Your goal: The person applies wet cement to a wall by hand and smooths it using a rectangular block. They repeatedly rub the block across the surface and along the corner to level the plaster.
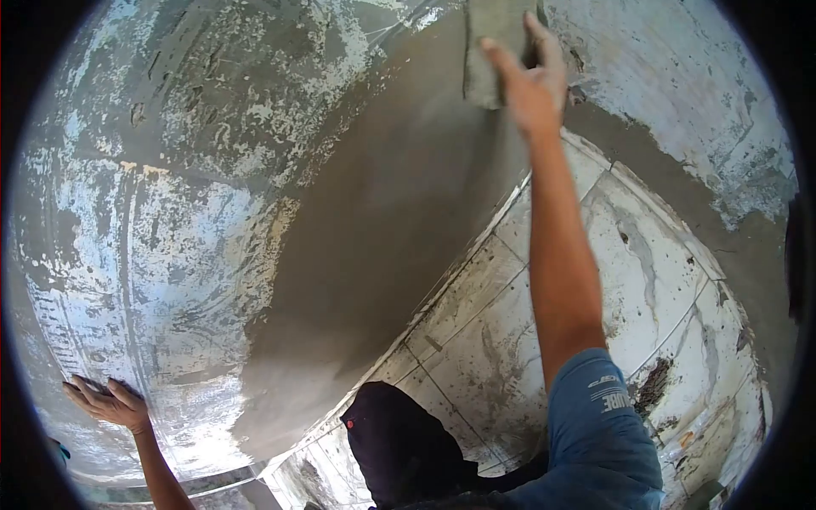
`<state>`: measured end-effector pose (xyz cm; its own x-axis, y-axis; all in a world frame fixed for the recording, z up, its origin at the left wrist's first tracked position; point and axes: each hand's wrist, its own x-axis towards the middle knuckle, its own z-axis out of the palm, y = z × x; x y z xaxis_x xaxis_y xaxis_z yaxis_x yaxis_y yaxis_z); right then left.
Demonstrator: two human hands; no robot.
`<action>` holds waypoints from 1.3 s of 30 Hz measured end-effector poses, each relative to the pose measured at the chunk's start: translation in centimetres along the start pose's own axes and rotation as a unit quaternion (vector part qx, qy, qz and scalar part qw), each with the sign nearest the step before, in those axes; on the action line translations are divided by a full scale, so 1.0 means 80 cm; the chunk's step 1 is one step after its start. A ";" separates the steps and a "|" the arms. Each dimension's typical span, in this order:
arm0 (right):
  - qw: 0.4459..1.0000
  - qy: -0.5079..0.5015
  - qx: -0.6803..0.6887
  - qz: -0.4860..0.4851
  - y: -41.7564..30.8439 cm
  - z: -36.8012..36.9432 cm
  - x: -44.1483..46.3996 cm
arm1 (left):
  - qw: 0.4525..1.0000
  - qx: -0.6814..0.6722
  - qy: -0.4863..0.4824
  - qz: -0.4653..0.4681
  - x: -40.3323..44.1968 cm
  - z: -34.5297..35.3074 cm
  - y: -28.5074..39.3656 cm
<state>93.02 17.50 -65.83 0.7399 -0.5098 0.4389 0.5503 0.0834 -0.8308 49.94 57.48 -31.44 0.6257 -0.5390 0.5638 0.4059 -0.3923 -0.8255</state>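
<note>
My right hand (537, 89) reaches up at the top, holding a flat, rectangular, grey-brown plastering float (486, 72) against the wall. Thumb and fingers are bent at the float's edge and back; its handle, if any, is hidden. Beneath and left of the float runs a broad band of smooth, damp-looking grey plaster (365, 212). At the lower left my left hand (110, 406) rests with spread fingers on the patchy, white-streaked wall (170, 280). That hand holds nothing.
White marble-patterned tiles (476, 340) with dirt specks meet the plaster along a slanting edge. A dark clump of debris (653, 387) lies on them at the right. Another grey plaster strip (671, 157) borders the tiles' far side. Black cloth (404, 446) covers the bottom middle.
</note>
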 end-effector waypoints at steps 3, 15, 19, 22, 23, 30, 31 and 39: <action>0.994 -0.009 -0.033 -0.100 -0.047 0.038 -0.106 | 1.000 -0.007 0.002 0.004 0.002 -0.002 0.000; 0.996 0.005 0.026 -0.082 -0.052 0.006 -0.103 | 1.000 -0.016 0.016 0.016 0.005 -0.003 0.003; 0.999 -0.019 -0.030 -0.002 -0.004 -0.001 -0.035 | 0.998 -0.051 0.031 0.027 0.008 0.000 0.002; 1.000 -0.003 0.000 -0.030 -0.028 0.031 -0.094 | 0.997 -0.062 0.021 0.041 0.011 -0.002 0.006; 0.998 -0.024 -0.010 -0.064 -0.043 0.041 -0.136 | 0.997 -0.059 0.017 0.042 0.010 -0.002 0.005; 0.912 -0.356 0.024 -0.202 -0.199 0.068 -0.490 | 0.996 -0.061 0.035 0.058 0.011 -0.003 0.005; 0.908 -0.362 0.023 -0.208 -0.205 0.059 -0.491 | 0.996 -0.053 0.048 0.050 0.012 -0.003 0.008; 0.996 -0.067 0.013 0.049 -0.141 0.036 -0.256 | 0.975 -0.183 0.074 -0.100 -0.050 -0.018 0.030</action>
<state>72.80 29.49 -64.44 0.8347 -0.3797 0.3988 0.4810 0.1502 -0.8637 47.47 57.60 -35.66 0.4443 -0.5156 0.7327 0.2282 -0.7257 -0.6490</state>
